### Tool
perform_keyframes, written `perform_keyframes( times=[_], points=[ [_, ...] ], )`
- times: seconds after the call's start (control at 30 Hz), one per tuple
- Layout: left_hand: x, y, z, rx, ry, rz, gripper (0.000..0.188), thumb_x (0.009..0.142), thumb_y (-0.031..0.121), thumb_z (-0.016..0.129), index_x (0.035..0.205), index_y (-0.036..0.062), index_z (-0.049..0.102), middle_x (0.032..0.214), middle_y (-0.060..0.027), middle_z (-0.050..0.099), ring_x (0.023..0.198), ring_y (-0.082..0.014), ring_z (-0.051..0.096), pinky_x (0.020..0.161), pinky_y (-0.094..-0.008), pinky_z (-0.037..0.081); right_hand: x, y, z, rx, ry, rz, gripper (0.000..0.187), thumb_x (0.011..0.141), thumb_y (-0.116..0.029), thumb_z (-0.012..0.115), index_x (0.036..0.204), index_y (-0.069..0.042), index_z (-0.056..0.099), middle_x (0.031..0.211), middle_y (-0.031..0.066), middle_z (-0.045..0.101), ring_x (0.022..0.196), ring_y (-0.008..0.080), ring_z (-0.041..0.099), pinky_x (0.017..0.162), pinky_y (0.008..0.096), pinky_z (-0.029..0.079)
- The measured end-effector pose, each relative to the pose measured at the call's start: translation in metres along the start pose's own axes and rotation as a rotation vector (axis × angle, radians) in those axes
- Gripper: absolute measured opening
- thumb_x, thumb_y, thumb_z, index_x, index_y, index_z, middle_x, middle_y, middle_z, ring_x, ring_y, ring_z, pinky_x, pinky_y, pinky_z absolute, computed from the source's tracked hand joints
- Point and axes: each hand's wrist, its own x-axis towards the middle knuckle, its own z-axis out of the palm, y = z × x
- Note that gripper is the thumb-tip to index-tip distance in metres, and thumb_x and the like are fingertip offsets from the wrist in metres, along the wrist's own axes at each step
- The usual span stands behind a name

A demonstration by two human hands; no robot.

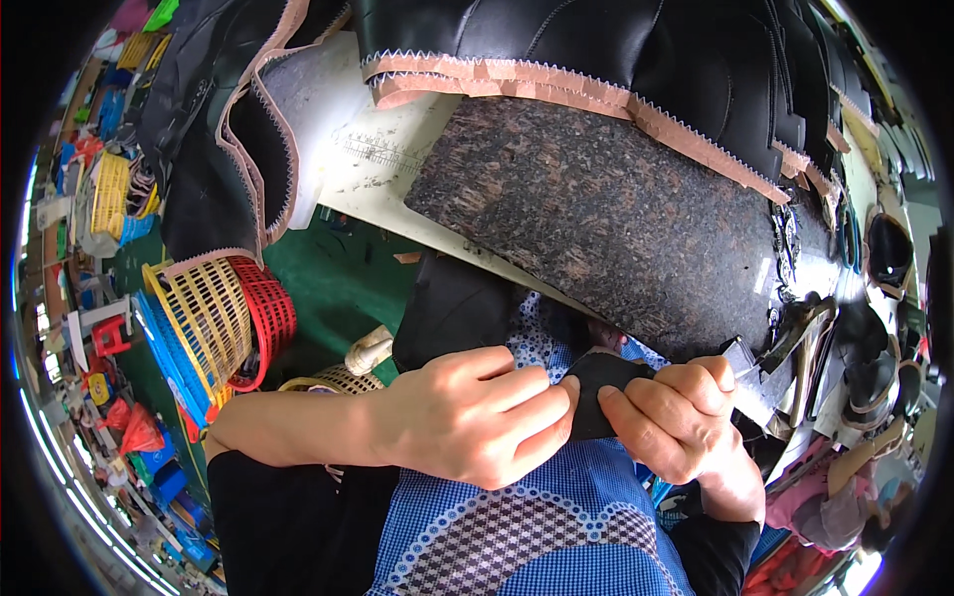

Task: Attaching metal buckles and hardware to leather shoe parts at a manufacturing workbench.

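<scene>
Above my lap, a small black piece of leather or similar sheet (594, 382) is stretched between both hands. My left hand (487, 412) is closed, its fingers curled and its thumb and forefinger pinching the piece's left edge. Gripping the right side is my right hand (681, 412), its thumb pressed on top and its fingers folded. Part of the piece is hidden behind the fingers. Beyond my hands lies a dark speckled stone slab (586, 209). Along its far side are stacked black leather panels (596, 45) with pinkish-brown, zigzag-stitched edges.
More black panels (199, 179) hang over the table's left edge. The white tabletop (383, 149) shows beside the slab. Yellow (209, 318) and red baskets (266, 313) stand on the green floor at left. Black shoe parts (874, 338) crowd the right, where another person (820, 497) sits.
</scene>
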Motion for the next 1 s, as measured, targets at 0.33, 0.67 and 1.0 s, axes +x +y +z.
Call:
perform_keyframes(
  times=[0.33,0.67,1.0],
  points=[
    [-0.003,-0.004,-0.002,-0.075,0.016,-0.118,0.014,0.069,0.007,0.079,0.083,0.0043,0.075,0.066,0.0041,0.051,0.053,-0.0096,0.050,0.044,-0.0247,0.036,0.000,-0.008,0.007,-0.108,0.151,0.039,0.028,0.074,-0.021,0.074,0.100,-0.029,0.072,0.107,-0.0067,0.065,0.096,0.0128,0.056,0.081,0.0280,0.041],
    [0.001,-0.033,0.001,-0.593,-0.105,-0.443,0.020,0.080,0.019,0.083,0.084,0.0039,0.071,0.073,-0.0064,0.061,0.068,-0.0260,0.064,0.059,-0.0381,0.050,0.006,-0.002,0.012,-0.229,0.092,0.067,0.025,0.077,-0.025,0.080,0.102,-0.021,0.078,0.110,-0.0003,0.064,0.098,0.0194,0.054,0.086,0.0358,0.045],
    [0.001,-0.030,-0.005,-0.587,-0.067,-0.448,0.027,0.079,0.021,0.086,0.078,0.0027,0.066,0.070,-0.0073,0.057,0.064,-0.0260,0.058,0.055,-0.0381,0.045,0.006,-0.009,0.020,0.271,0.096,0.345,0.036,0.063,-0.012,0.090,0.095,-0.006,0.074,0.088,0.0052,0.064,0.074,0.0227,0.060,0.063,0.0344,0.047]
  ],
)
